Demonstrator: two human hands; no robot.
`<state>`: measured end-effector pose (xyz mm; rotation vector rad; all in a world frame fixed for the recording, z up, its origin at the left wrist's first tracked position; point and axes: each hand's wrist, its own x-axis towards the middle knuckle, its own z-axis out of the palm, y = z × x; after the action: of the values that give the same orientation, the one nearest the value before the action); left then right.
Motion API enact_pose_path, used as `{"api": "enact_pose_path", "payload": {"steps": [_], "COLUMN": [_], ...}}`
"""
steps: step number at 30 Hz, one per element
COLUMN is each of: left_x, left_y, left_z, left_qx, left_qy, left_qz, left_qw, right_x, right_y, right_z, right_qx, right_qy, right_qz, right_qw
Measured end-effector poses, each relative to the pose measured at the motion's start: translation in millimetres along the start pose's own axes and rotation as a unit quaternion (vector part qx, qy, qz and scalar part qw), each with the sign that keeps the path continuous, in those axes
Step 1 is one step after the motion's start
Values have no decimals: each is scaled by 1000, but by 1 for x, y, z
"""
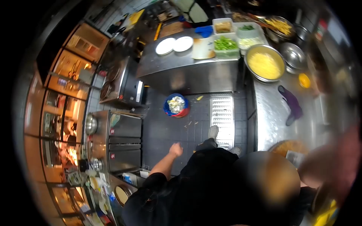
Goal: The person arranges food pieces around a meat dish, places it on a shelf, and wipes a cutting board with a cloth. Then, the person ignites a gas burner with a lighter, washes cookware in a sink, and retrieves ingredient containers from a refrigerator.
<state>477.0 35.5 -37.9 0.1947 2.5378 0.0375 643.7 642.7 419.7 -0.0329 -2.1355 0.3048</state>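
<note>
I'm looking down from the head camera into a kitchen, its dark tiled floor [156, 124] filling the middle of the frame. The left hand [176, 149] is hanging over those tiles, fingers curling together into a loose fist. The right hand is hiding in blur at lower right — I cannot tell whether its fingers are apart or clamped. A round, smeared shape [266, 175] is showing beside that arm. The waste bucket [183, 113], blue above and red below, is standing on the floor just above centre, holding pale scraps, and a metal drain grate [223, 107] is running down to its right.

Across the top, a steel counter [162, 66] is carrying two white plates [166, 46] and a tub of chopped greens [227, 53]. At right, another counter [269, 116] is shining wet-looking under a big bowl [262, 78] of yellow shreds and a crumpled purple cloth [292, 105]. Along the left, orange-lit windows [52, 130] are glowing — steel cabinets [126, 126] are standing inward of them.
</note>
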Motion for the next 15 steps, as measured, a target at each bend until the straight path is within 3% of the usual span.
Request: {"api": "enact_pose_path", "payload": {"steps": [4,6,7,8,9,10,11,14,15], "left_x": [-35,-46,-68,-66,-62,-57,-47,-49,-28], "left_y": [-93,-130,-116,-120,-126,-135,-143,-138,-172], "left_z": [94,149,134,142,154,167,180,122,155], "left_qx": [36,-9,-37,141,176,212,-30,-132,-190], "left_qy": [-178,-176,-174,-245,-235,-218,-200,-154,180], "left_qz": [-84,-96,-83,60,122,182,-3,-25,188], "left_qw": [980,980,980,957,948,935,979,979,947], "right_x": [14,22,26,31,35,37,41,58,62], "right_y": [-21,-39,-49,-58,-65,-75,-85,-118,-128], "right_z": [8,17,24,29,34,42,46,71,79], "right_qx": [-20,-30,-33,-37,-41,-52,-61,-86,-96], "right_qy": [2,-4,-2,1,4,7,12,19,22], "right_qz": [-23,-37,-48,-58,-68,-70,-72,-84,-86], "right_qw": [1000,999,998,998,997,996,995,993,991]}}
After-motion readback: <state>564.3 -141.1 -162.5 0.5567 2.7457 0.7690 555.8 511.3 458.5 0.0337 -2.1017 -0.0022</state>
